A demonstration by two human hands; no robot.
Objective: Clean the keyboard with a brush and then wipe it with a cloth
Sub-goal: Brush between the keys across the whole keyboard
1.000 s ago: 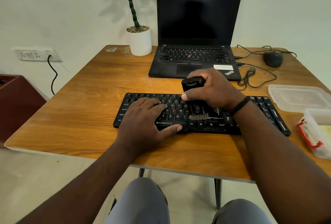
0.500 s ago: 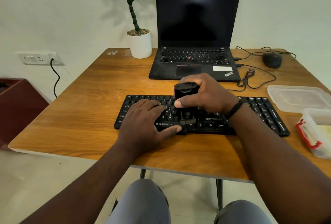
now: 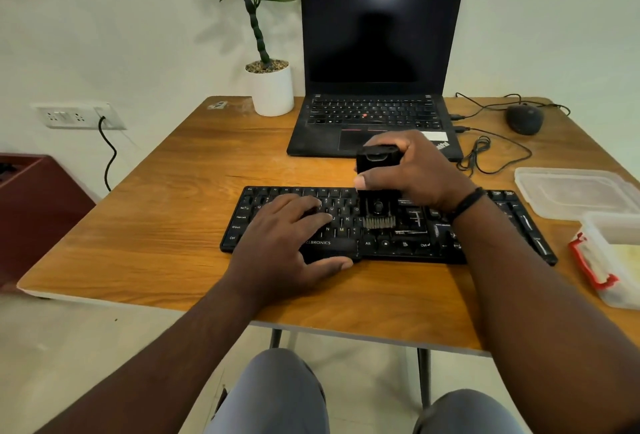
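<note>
Keyboard [image 3: 388, 225]: it lies flat near the front edge of the table [image 3: 138, 225], square to you, so both hands reach every row.
Left hand [image 3: 287, 243]: your fingers lie straight across the keys and the thumb hooks the front edge, likely to pin the board against the brush strokes.
Right hand [image 3: 412, 170]: your fingers curl round the top of the brush [image 3: 376, 191], held upright so its bristles meet the keys right of centre.
Cloth: you cannot pick one out for certain.
Open tub [image 3: 613, 260]: on your right, holding something pale yellow and a red-edged item, too unclear to name.
Clear lid [image 3: 575, 191]: lies beside it.
</note>
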